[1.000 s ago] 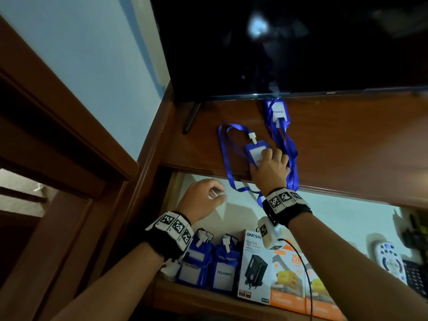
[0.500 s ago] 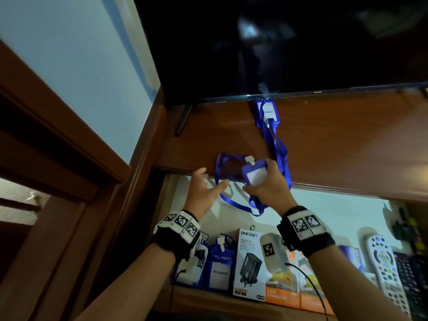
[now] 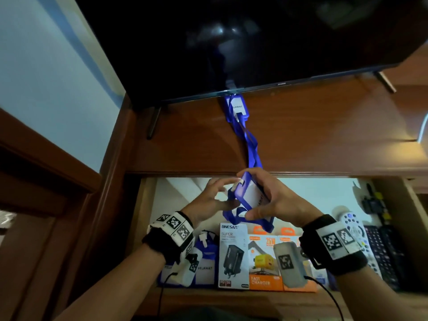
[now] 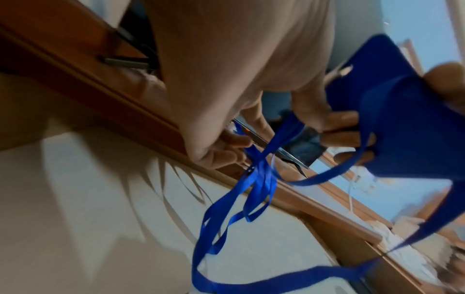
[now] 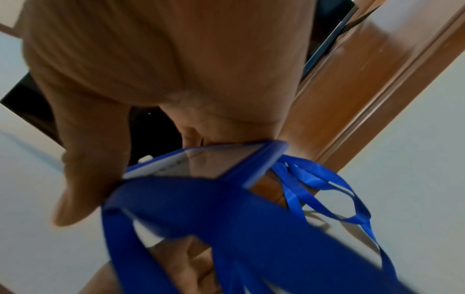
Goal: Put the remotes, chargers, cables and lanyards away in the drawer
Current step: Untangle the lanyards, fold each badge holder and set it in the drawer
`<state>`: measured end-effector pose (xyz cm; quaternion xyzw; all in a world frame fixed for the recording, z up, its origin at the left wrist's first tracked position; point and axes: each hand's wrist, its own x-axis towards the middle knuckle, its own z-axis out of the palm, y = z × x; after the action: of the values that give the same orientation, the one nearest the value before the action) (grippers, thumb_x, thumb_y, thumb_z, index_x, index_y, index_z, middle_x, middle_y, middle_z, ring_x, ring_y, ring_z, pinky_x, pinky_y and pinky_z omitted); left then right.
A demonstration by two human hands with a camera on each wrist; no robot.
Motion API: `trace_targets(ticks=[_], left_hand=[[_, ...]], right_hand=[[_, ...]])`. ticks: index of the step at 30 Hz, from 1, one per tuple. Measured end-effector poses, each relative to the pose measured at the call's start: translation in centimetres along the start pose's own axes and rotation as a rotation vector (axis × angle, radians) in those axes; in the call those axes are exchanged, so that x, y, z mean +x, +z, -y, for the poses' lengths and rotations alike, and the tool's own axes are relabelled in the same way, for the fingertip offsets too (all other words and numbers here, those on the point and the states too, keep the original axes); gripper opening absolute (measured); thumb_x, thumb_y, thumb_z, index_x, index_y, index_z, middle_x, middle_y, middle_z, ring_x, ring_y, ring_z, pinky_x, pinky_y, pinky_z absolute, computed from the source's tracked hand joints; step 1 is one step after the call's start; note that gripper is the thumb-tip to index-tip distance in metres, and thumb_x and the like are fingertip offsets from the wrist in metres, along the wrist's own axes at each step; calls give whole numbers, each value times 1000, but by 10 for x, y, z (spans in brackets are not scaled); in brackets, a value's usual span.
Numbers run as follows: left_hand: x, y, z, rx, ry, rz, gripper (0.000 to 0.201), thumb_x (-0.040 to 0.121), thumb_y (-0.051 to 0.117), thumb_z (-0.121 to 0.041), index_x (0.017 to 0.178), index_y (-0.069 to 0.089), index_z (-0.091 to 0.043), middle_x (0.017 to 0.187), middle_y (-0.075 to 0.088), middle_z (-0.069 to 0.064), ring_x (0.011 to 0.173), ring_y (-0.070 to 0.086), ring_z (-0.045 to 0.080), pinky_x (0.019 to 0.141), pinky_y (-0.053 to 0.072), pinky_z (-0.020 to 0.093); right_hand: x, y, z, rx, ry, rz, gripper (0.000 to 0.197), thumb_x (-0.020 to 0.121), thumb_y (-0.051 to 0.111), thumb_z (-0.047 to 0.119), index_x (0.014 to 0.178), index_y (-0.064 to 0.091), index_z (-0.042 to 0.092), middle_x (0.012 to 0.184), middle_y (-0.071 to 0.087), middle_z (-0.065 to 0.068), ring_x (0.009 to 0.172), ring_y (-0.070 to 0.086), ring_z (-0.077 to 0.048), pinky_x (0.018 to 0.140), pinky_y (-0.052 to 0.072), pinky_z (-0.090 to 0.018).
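Head view shows the right hand [image 3: 273,200] pinching the badge holder [image 3: 251,198] of a blue lanyard over the open drawer [image 3: 289,184]. The left hand [image 3: 215,200], fingers curled, gathers its strap [image 4: 259,179], probably so it goes in folded. A second lanyard [image 3: 238,110] lies on the cabinet top [image 3: 324,126].

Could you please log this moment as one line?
right hand: grips blue lanyard badge holder | left hand: gathers its blue ribbon | position: over open wooden drawer | second blue lanyard: on cabinet top
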<state>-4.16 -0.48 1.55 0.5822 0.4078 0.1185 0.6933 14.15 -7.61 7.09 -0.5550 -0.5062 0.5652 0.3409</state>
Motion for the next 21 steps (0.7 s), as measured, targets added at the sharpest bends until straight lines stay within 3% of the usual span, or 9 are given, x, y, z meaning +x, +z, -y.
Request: trace_targets(ticks=[2,4,7,9,12,14,16,18,21], left_hand=[[-1,6,-3,-44,-6,103,54,76,71,-9,119,54,-38,132,53,0,120,50,17,96,42,31],[0,9,-7,-55,-42,172,43,82,65,2,117,55,-20,110,66,9,99,63,17,89,47,30],[0,5,-15,58,-39,138,19,89,56,6,104,60,-5,72,69,-5,63,62,6,67,48,18],[-1,-6,-20,126,-49,62,13,90,57,2,102,63,2,62,65,-7,52,55,3,58,44,16],[-4,-27,-31,306,-55,-4,3,88,65,-7,90,66,-5,56,60,-6,47,52,2,53,45,18],[-5,-38,-35,482,-45,-76,5,87,68,-17,82,66,-17,61,63,-9,55,58,4,57,49,19],[-3,-45,-36,606,-23,-228,7,85,69,-22,81,66,-26,75,67,-5,74,64,14,71,52,30],[-3,-41,-36,619,6,-348,13,84,68,-23,92,64,-32,94,66,-6,93,61,15,83,49,33],[-7,-16,-39,627,70,-397,39,82,69,-27,118,56,-33,119,50,-12,113,45,7,95,38,29]], right_hand=[[-6,-4,2,48,-29,7,80,57,84,4,125,46,21,119,57,-14,104,60,-25,87,54,-40],[-10,-12,1,87,-63,-32,79,57,82,3,125,46,19,121,55,-17,103,58,-22,87,52,-40],[-15,-23,-6,166,-69,-130,76,58,84,11,123,45,14,118,57,-20,99,57,-18,84,50,-35],[-18,-29,-14,153,-46,-205,68,63,82,24,120,47,12,107,63,-10,91,60,-14,80,50,-29],[-25,-35,-27,137,-23,-348,23,90,62,10,109,50,4,74,64,13,64,55,2,62,43,-14],[-30,-37,-36,138,14,-480,4,95,53,6,99,53,5,66,56,6,54,49,1,55,39,-15],[-34,-38,-42,128,59,-567,2,94,55,5,92,55,7,69,54,-1,53,49,-3,52,40,-16],[-37,-37,-47,110,105,-608,7,92,56,3,87,55,8,69,55,-2,56,51,-8,54,42,-23],[-42,-33,-45,100,151,-613,27,92,57,4,70,45,14,60,51,3,54,50,-13,54,42,-27]])
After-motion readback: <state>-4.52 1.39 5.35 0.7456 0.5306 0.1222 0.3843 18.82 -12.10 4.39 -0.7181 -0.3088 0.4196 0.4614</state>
